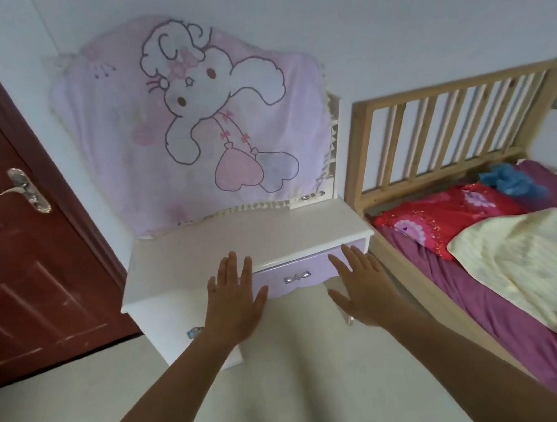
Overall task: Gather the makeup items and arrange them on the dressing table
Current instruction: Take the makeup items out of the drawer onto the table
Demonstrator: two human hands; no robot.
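Observation:
A white dressing table [239, 239] stands against the wall, its top bare. A lilac drawer [297, 275] with a silver bow handle sits under the top. My left hand [234, 298] is stretched out flat in front of the table's front edge, fingers straight, holding nothing. My right hand [364, 284] is spread flat in front of the drawer's right end, also holding nothing. No makeup items are visible in this view.
A pink cartoon-rabbit cloth [191, 116] covers the mirror behind the table. A dark red door [15, 238] is at the left. A wooden bed [433, 125] with red pillow, purple sheet and yellow blanket [534, 270] lies at the right. Pale floor lies below.

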